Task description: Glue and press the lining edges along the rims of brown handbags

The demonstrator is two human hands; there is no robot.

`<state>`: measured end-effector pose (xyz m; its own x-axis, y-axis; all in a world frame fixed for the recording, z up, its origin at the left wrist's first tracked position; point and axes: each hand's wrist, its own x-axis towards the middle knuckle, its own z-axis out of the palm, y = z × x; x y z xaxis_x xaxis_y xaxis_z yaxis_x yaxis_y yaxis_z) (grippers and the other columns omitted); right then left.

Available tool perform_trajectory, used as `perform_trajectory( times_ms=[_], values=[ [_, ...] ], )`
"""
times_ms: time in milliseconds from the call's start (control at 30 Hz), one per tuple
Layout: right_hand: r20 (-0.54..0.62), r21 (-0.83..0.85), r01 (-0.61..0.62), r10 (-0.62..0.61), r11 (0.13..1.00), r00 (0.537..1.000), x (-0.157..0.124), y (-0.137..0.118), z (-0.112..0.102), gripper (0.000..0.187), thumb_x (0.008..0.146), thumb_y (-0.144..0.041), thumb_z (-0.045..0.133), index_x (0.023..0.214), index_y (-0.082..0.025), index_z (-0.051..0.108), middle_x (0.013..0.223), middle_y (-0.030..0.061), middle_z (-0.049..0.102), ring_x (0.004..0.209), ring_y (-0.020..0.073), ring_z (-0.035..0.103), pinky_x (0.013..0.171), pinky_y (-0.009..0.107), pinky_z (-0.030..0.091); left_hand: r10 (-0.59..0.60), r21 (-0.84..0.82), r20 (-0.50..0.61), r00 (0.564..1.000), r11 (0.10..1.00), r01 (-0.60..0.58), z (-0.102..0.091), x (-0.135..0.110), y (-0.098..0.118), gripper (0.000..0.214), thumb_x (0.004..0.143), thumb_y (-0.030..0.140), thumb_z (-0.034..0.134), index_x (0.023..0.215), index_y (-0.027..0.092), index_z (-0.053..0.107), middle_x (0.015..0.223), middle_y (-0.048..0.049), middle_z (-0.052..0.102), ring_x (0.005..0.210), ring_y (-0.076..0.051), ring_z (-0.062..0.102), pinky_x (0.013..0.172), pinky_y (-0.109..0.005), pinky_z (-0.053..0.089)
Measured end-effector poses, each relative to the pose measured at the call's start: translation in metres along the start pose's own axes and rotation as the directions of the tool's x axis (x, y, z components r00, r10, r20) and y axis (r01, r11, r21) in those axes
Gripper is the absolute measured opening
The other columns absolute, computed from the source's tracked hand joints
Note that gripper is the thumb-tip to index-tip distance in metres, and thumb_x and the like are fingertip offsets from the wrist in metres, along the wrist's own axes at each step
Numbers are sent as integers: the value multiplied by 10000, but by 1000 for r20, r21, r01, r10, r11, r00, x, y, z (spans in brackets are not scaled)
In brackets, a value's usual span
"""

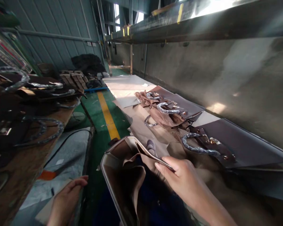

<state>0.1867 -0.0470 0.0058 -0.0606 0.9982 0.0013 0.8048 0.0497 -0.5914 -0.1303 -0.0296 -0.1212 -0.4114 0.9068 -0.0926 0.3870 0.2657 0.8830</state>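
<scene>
An open brown handbag (104, 168) with a pale lining hangs mouth-up in front of me. My right hand (179, 174) pinches its right rim between thumb and fingers. A loose lining flap folds inward, and the bag's inside is dark. At the lower left, my left hand (69, 196) is apart from the bag, above a low surface covered with a grey sheet (79, 147). Its fingers stretch to the right, and I see nothing gripped in them. A beige flat piece (45, 213) lies beside that wrist. Near the hand is an orange-handled tool (47, 175).
On the right, several brown bag pieces (245, 142) with plastic-wrapped handles (198, 149) lie on a paper-covered table (129, 81). More dark bags (9, 110) fill a wooden bench (58, 131) at left. A yellow line (107, 117) runs along the green floor between them.
</scene>
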Motion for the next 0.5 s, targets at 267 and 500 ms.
perform_trajectory(
  times_ms=[267,500],
  values=[
    [-59,-20,-35,34,999,998,2,-1,6,349,866,-438,408,604,-207,408,504,-39,332,497,118,362,493,234,217,589,38,-53,806,808,-588,-14,-37,77,189,819,202,449,637,207,501,977,-13,645,968,-165,605,885,-267,463],
    [-85,3,-74,74,997,994,9,-5,11,350,861,-459,390,628,-213,476,517,-22,416,509,134,428,500,231,254,969,47,186,165,159,-986,46,-94,95,241,935,230,376,1033,205,595,833,15,676,885,-131,602,1039,-299,310]
  ],
)
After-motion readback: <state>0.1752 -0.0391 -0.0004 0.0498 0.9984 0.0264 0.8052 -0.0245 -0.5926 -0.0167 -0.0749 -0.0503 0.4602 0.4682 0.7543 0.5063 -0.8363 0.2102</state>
